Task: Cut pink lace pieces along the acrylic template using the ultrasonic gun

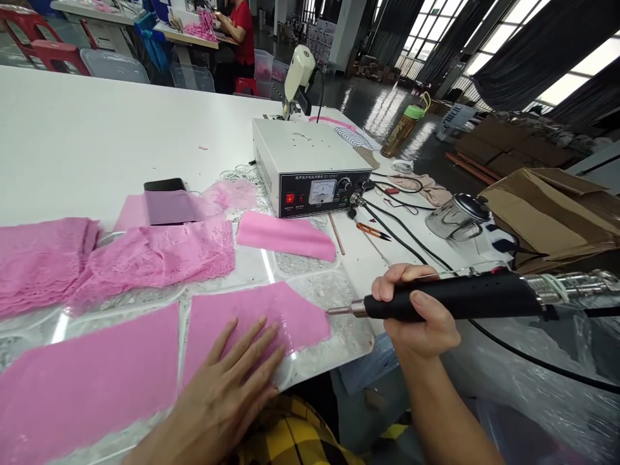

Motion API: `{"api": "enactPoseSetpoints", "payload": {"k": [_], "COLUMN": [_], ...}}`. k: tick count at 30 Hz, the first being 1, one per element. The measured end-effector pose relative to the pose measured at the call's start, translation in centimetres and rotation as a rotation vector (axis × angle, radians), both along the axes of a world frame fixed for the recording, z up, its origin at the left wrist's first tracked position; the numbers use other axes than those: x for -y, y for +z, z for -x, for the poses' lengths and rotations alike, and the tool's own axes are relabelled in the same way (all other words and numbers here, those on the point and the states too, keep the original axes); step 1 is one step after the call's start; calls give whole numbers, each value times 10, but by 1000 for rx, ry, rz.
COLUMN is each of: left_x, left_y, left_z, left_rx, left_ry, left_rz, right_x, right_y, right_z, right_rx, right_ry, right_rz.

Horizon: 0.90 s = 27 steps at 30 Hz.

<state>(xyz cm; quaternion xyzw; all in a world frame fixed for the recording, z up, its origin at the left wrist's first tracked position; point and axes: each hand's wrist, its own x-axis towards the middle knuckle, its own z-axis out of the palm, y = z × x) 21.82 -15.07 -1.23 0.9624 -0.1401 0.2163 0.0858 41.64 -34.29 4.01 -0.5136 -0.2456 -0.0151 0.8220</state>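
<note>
My left hand (237, 381) lies flat with fingers spread on a pink fabric piece (300, 316), which rests in a shaped recess of a clear-edged template board (334, 349). My right hand (419, 310) is wrapped round a black handheld ultrasonic welder (465, 298). Its thin metal tip touches or nearly touches the right end of that fabric. A second pink piece (97, 374) lies in the recess to the left. Behind are a folded pink piece (285, 236) and bunched pink lace fabric (159, 258).
A white ultrasonic generator box (314, 161) with a lit red switch stands behind. Orange snips (372, 230), a glass mug (458, 217) and black cables lie to the right. A phone (165, 185) lies behind the lace. A cardboard box (552, 206) is at right; a person in red (241, 32) sits far back.
</note>
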Motion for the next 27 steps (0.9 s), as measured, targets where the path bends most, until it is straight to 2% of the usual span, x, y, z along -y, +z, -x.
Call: {"api": "enactPoseSetpoints", "payload": {"k": [6, 14, 27], "left_x": [5, 4, 2], "left_y": [-2, -4, -8], "left_z": [0, 1, 0], "left_rx": [22, 12, 3], "left_ry": [31, 38, 32], "left_rz": [101, 34, 66], "right_x": [1, 1, -1], "right_y": [-4, -6, -7], "right_z": [2, 1, 1], "right_rx": [4, -7, 8], "right_ry": [15, 14, 43], "right_rz": [-7, -19, -27]}}
